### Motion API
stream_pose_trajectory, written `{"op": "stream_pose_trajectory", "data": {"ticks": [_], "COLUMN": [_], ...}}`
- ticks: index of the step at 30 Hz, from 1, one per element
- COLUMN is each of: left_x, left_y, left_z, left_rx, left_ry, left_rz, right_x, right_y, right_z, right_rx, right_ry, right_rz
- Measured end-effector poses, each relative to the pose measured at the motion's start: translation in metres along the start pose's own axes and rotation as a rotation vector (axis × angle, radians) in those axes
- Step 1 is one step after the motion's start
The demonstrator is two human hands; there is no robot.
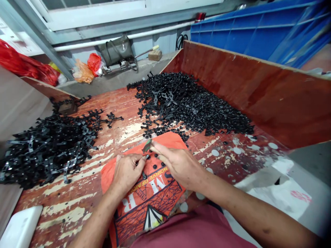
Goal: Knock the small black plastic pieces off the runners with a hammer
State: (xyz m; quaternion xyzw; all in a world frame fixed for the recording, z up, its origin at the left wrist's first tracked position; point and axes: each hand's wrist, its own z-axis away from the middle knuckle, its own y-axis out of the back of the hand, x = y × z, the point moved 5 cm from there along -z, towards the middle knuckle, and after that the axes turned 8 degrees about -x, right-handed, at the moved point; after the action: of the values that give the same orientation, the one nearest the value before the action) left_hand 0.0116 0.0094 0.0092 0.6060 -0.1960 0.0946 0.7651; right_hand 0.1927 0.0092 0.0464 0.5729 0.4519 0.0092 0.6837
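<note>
On the orange printed cloth (pixel 144 193) in front of me, my left hand (pixel 130 169) is closed, thumb and fingers pinched on a small black part (pixel 144 175) that is mostly hidden beneath them. My right hand (pixel 179 167) wraps round a small flat tool with a dark greenish blade (pixel 147 146); its tip is just above the left thumb. A few small round black pieces (pixel 155 166) lie loose on the cloth between the hands.
A heap of black linked parts (pixel 51 144) lies at left. A larger heap of small black pieces (pixel 191 103) sits at the back right, against a reddish wooden board (pixel 248 86). Behind it stands a blue crate (pixel 238 34). A white box (pixel 22 227) is at front left.
</note>
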Motion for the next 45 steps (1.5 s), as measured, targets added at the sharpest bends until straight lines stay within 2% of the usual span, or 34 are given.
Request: {"op": "stream_pose_trajectory", "data": {"ticks": [2,6,10,13,16,19,24,28,34,39,43,45], "left_x": [0.0,-0.002,-0.01,-0.013,-0.006,0.007,0.022,0.025,0.027,0.031,0.025,0.019], "left_y": [0.0,0.0,0.0,-0.001,-0.006,-0.01,-0.014,-0.013,-0.015,-0.011,-0.014,-0.016], "left_z": [0.0,-0.001,0.002,0.011,0.02,0.024,0.025,0.025,0.023,0.021,0.023,0.024], "left_rx": [0.004,0.016,0.033,0.021,-0.046,-0.081,-0.091,-0.082,-0.129,-0.109,-0.114,-0.131], "left_ry": [-0.001,-0.01,-0.025,-0.033,-0.047,-0.037,-0.036,-0.021,0.019,0.021,0.023,0.026], "left_rz": [-0.002,0.034,0.23,0.356,0.373,0.313,0.174,0.111,0.1,0.057,0.096,0.17], "right_x": [0.001,0.007,0.011,0.015,0.019,0.025,0.034,0.036,0.029,0.015,0.008,0.009], "right_y": [0.001,-0.011,0.003,0.014,0.013,0.004,-0.012,-0.016,-0.013,-0.009,-0.015,-0.01], "right_z": [0.002,0.001,0.004,0.018,0.039,0.059,0.073,0.073,0.066,0.055,0.047,0.046], "right_rx": [0.053,-0.095,0.072,0.087,0.025,0.004,0.004,-0.025,-0.086,-0.051,-0.098,-0.048], "right_ry": [0.006,-0.068,-0.027,-0.068,-0.147,-0.232,-0.274,-0.281,-0.237,-0.174,-0.119,-0.119], "right_rz": [-0.024,0.012,-0.211,-0.232,-0.203,-0.214,-0.209,-0.176,-0.123,-0.046,-0.046,-0.126]}}
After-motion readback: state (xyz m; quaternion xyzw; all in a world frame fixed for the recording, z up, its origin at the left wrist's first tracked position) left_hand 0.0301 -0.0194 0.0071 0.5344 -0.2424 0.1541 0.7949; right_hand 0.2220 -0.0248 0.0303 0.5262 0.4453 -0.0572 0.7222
